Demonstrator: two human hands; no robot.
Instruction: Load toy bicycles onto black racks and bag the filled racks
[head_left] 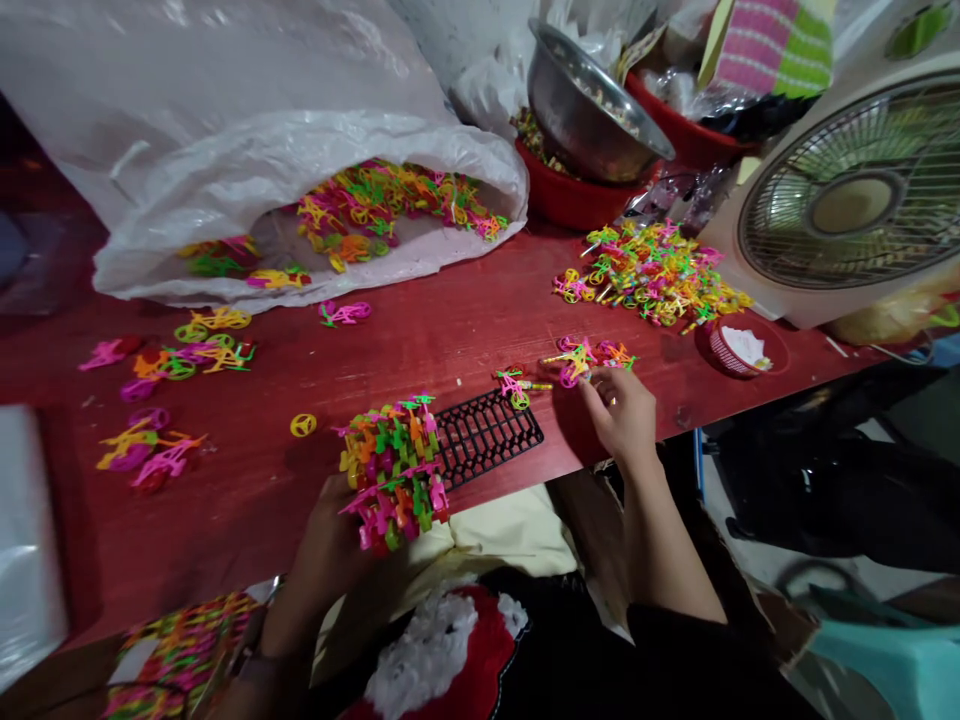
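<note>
My left hand (335,510) is at the left end of a black plastic rack (491,437), against a dense cluster of small colourful plastic toys (394,470) standing in rows on it. The toys hide its fingers. The rack's right part has bare slots. My right hand (626,408), a ring on one finger, is closed with its fingertips on a yellow and pink toy bicycle (574,362) just above the red table. Close by on the table are a few more toys (616,354). Another toy bicycle (516,388) with a thin striped stick lies at the rack's far right corner.
A white plastic sack (300,150) spills toys at the back. Loose toys (187,355) lie left; a larger toy pile (660,270) sits back right. Beyond are a steel bowl (592,110), a small red basket (739,350) and a fan (855,200). A box of toys (180,650) stands lower left.
</note>
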